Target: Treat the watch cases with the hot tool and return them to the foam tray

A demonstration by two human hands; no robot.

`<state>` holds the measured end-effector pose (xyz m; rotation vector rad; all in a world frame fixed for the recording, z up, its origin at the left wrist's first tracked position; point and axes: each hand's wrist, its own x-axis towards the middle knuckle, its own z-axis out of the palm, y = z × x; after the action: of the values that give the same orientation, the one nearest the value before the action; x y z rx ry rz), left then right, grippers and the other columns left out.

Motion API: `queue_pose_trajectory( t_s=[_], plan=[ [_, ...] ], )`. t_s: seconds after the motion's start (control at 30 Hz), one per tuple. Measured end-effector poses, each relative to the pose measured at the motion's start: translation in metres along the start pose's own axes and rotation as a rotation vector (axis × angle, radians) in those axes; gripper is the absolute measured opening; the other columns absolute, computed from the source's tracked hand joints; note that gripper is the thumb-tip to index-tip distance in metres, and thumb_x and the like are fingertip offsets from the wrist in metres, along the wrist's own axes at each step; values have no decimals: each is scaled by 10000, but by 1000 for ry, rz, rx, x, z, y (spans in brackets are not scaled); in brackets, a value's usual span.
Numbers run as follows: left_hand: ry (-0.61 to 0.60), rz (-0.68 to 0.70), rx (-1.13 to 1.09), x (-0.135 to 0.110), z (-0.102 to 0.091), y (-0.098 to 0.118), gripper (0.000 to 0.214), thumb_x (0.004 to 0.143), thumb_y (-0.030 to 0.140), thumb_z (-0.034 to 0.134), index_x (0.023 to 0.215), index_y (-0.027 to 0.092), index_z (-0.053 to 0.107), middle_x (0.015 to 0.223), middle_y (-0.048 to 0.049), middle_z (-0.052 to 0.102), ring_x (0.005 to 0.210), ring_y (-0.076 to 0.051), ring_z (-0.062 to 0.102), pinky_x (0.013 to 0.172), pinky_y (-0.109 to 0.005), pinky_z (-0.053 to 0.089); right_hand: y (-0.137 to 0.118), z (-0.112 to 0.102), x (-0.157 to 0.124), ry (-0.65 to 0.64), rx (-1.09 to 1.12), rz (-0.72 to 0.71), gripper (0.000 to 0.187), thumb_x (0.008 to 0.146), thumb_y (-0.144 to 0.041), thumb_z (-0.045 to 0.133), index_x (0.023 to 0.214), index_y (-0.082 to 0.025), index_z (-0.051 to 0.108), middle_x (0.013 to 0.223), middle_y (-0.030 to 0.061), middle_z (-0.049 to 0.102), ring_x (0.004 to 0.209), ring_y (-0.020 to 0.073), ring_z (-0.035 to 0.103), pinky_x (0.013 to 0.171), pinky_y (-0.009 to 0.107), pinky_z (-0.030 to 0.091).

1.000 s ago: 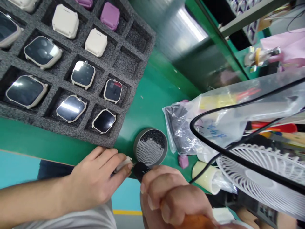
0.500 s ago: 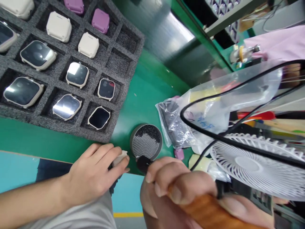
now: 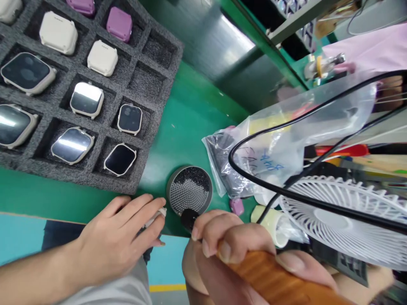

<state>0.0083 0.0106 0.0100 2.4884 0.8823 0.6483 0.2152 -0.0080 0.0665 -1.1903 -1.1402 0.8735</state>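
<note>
My left hand (image 3: pixel 117 241) is at the bench's near edge, its fingers curled over a light-coloured watch case (image 3: pixel 161 213) that they mostly hide. My right hand (image 3: pixel 235 241) grips a tool with an orange wood-grain handle (image 3: pixel 270 275) and a black end (image 3: pixel 190 218); its exact kind does not show. That black end is at the near rim of a round grey dish (image 3: pixel 169 195), though contact is unclear. Small silver and black pieces (image 3: pixel 190 192) fill the dish. Beyond my left hand lies a dark foam tray (image 3: pixel 144 167) of watches with screens (image 3: pixel 120 159).
Cream watch cases (image 3: pixel 102 58) and purple cases (image 3: pixel 119 24) occupy the tray's far pockets. To the right are a clear plastic bag (image 3: pixel 263 148), a small purple case (image 3: pixel 236 206), a black cable (image 3: pixel 305 192), a yellow roll (image 3: pixel 270 224) and a white fan (image 3: pixel 333 216).
The view has shifted, so the tray and dish appear further left. Both hands also appear slightly further left, keeping their grips on the watch case and the tool.
</note>
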Motion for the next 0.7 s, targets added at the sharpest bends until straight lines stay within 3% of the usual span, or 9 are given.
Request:
queue_pose_trajectory(
  t_s=[0.07, 0.13, 0.23, 0.37, 0.5, 0.6, 0.7],
  plan=[
    [-20, 10, -33, -2, -2, -1, 299, 1020, 235, 577, 1270, 137, 707, 1489, -98, 632, 1295, -307, 590, 945, -463, 436, 5, 6, -1, 106, 76, -80, 237, 1036, -406, 369, 1142, -327, 566, 806, -42, 606, 618, 158, 627, 545, 381, 564],
    [-24, 19, -54, -4, -2, -2, 331, 1003, 170, 530, 1283, 141, 705, 1489, -99, 632, 1287, -308, 594, 947, -468, 434, 10, 9, -1, 122, 119, -115, 270, 1044, -411, 342, 1182, -317, 554, 789, -46, 624, 600, 146, 619, 544, 360, 557],
    [7, 19, -39, -4, 0, -3, 295, 1010, 201, 580, 1269, 188, 721, 1423, -74, 677, 1250, -290, 616, 945, -455, 440, 13, 5, 1, 29, 123, -145, 270, 1039, -417, 373, 1203, -318, 563, 798, -44, 627, 613, 146, 627, 551, 352, 559],
    [57, 16, -21, -2, 2, -2, 251, 978, 302, 718, 1216, 226, 745, 1321, -45, 724, 1191, -256, 644, 926, -423, 452, -3, -2, -2, -19, 108, -159, 259, 1050, -399, 377, 1227, -359, 562, 765, -56, 552, 573, 153, 591, 540, 358, 554],
    [61, 0, -22, 0, 2, -1, 256, 975, 318, 729, 1213, 227, 745, 1287, -39, 732, 1177, -244, 645, 931, -416, 447, -15, 1, -7, -87, 35, 55, 226, 1063, -382, 381, 1083, -363, 605, 661, -61, 491, 551, 163, 587, 567, 352, 556],
    [57, -9, -32, 1, 2, 0, 266, 981, 321, 719, 1225, 218, 742, 1283, -37, 731, 1183, -249, 637, 932, -421, 442, -4, 4, -12, -125, 60, -7, 254, 1060, -389, 401, 929, -317, 606, 604, -72, 482, 479, 140, 550, 540, 328, 534],
    [49, -12, -35, 1, 1, 0, 268, 988, 317, 706, 1232, 214, 740, 1292, -36, 728, 1185, -249, 633, 931, -421, 438, 11, 1, -21, -48, 5, -54, 303, 1058, -461, 371, 919, -324, 603, 587, -73, 476, 465, 157, 562, 555, 375, 556]
  ],
)
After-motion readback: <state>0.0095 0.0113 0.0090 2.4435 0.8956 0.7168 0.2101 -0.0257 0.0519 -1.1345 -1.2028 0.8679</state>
